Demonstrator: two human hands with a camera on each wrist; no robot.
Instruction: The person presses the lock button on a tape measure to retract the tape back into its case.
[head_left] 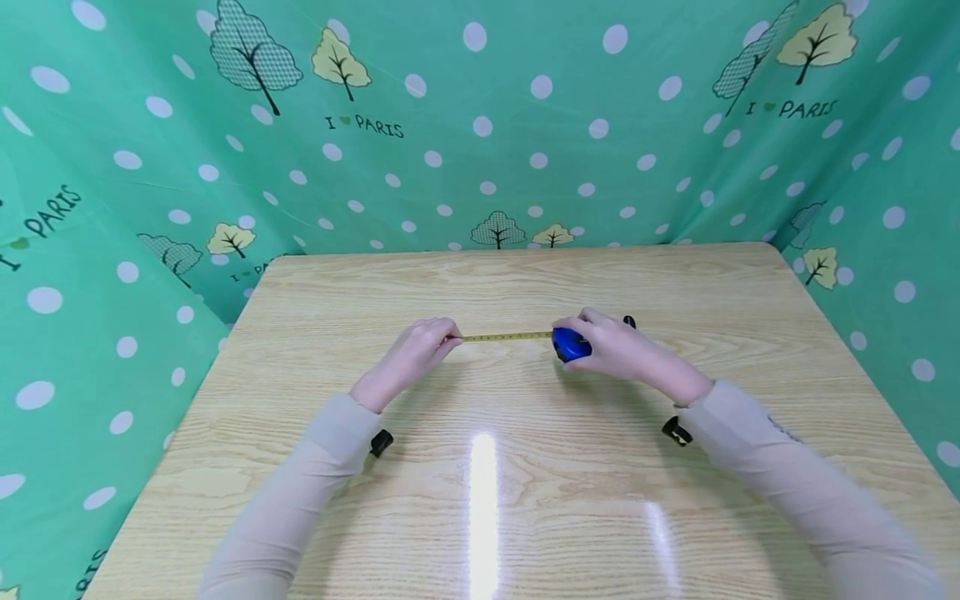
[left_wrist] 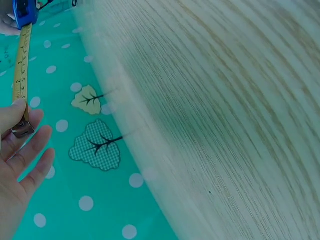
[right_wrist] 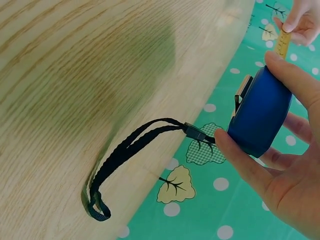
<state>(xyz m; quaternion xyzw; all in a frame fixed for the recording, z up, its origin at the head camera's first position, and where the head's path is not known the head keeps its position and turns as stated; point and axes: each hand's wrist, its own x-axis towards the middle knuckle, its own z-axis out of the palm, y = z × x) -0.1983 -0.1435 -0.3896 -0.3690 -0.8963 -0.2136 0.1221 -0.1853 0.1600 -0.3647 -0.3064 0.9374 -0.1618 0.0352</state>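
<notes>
My right hand [head_left: 611, 343] grips a blue tape measure [right_wrist: 262, 110], thumb and fingers round its case. From the case a black wrist strap [right_wrist: 135, 142] hangs down in the right wrist view. A yellow tape blade [head_left: 506, 337] runs straight out to the left, a short length of it, above the wooden table. At its end my left hand [head_left: 420, 346] pinches the blade between thumb and forefinger. The metal end hook [left_wrist: 23, 129] shows just past that thumb in the left wrist view, with the other fingers spread behind it.
The wooden table [head_left: 525, 283] spans the space below both hands, with a bright light reflection near its front. A green dotted curtain [head_left: 525, 142] printed with trees hangs behind the table and along both sides. A black wrist-camera piece [head_left: 381, 442] sits by the left sleeve.
</notes>
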